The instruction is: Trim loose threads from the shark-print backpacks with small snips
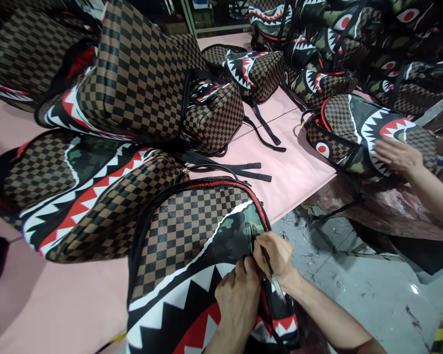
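A checkered backpack (180, 226) with a camouflage patch and white shark teeth lies at the front edge of the pink table, its red-lined zip opening along the top and right side. My left hand (239, 295) presses on its right part with the fingers curled against the fabric; what they grip is hidden. Just right of it, my right hand (275, 253) is closed around a thin tool with a clear shaft (276, 287), which points down toward my wrist. The tool's other end is near the backpack's right edge.
More checkered shark backpacks (140, 73) are piled at the left and back of the pink table (40, 300). At the right, another person's hand (400, 155) rests on a backpack (339, 110). Grey floor (335, 290) shows beyond the table edge.
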